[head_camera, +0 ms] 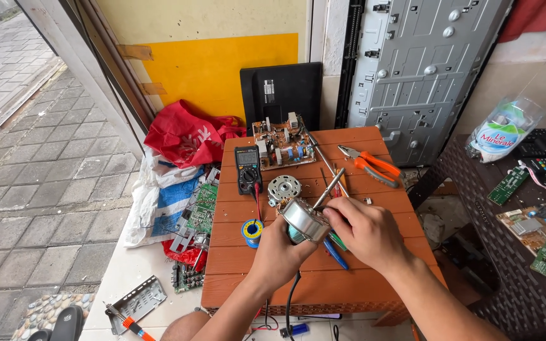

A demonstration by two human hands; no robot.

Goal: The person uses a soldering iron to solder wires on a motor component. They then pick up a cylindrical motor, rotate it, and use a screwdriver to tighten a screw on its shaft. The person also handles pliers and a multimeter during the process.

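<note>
My left hand (284, 252) grips a round silver motor (303, 220) from below, holding it above the orange slatted table (273, 278). My right hand (364, 232) rests on the motor's right side and holds a metal-shafted screwdriver (329, 187) that points up and away. Just beyond the motor lies a round metal motor cover (284, 187). A black multimeter (248, 168) with a red lead lies to the left of it. A small spool of solder (252, 230) sits by my left hand.
A brown circuit board (281, 143) and orange-handled pliers (371, 164) lie at the table's far end. A red bag (181, 136), white sack and green boards (202, 208) lie on the floor at left. A dark wicker table (475, 189) with circuit boards stands at right.
</note>
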